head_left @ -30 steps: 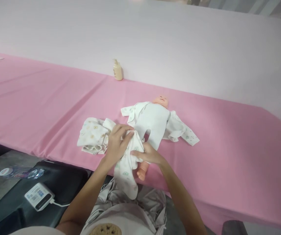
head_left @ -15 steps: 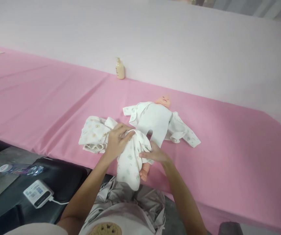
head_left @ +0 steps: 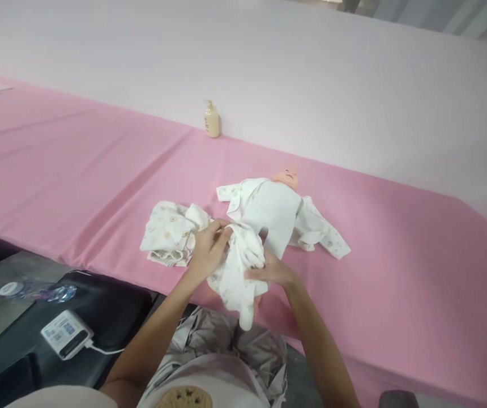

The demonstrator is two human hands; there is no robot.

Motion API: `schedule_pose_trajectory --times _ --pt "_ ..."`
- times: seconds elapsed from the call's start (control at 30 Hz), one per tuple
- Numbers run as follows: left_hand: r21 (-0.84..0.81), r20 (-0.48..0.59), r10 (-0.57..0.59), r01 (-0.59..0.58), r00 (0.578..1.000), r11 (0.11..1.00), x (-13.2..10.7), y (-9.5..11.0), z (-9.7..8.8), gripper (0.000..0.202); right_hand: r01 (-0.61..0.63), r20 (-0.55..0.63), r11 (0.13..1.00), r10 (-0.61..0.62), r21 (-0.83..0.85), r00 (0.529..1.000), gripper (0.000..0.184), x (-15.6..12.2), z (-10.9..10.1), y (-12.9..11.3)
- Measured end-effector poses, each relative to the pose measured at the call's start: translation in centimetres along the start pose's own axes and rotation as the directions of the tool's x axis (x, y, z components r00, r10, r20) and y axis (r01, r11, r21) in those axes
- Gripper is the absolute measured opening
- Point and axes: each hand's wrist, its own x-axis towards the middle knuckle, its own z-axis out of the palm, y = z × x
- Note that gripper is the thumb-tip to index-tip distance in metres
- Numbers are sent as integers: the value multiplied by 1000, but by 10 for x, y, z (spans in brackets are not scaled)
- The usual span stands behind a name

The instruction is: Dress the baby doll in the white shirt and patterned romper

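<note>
Because the white printed cloth baby garment [head_left: 239, 266] falls in loose, crumpled folds, it should handle as something light, limp and hardly slippery, more liable to bunch than to tear. It lies over the lower end of the peach-coloured plastic doll [head_left: 285, 179], near the front edge of the pink cloth-covered table [head_left: 396, 272], with the left hand [head_left: 208, 248] pinching its upper edge between thumb and fingers and the right hand [head_left: 274, 269] gripping its right side, thumb on top; those gathered edges look the surest places to hold.
</note>
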Motion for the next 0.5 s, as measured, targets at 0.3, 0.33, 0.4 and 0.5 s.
schedule_pose_trajectory --times 0.3,0.33,0.4,0.5 --pt "-66 645 -62 136 762 989 -12 11 -14 38 89 -175 898 -13 431 984 56 6 -2 13" --pt "-47 670 -67 132 739 990 -11 12 -16 41 101 -173 890 -25 445 985 56 7 -2 15" --pt "-84 602 -110 199 791 976 -9 13 -15 36 107 -129 897 -57 429 990 60 7 -2 14" --pt "-307 347 -214 326 913 894 -3 9 -5 29 68 -26 951 -63 301 998 73 5 0 7"
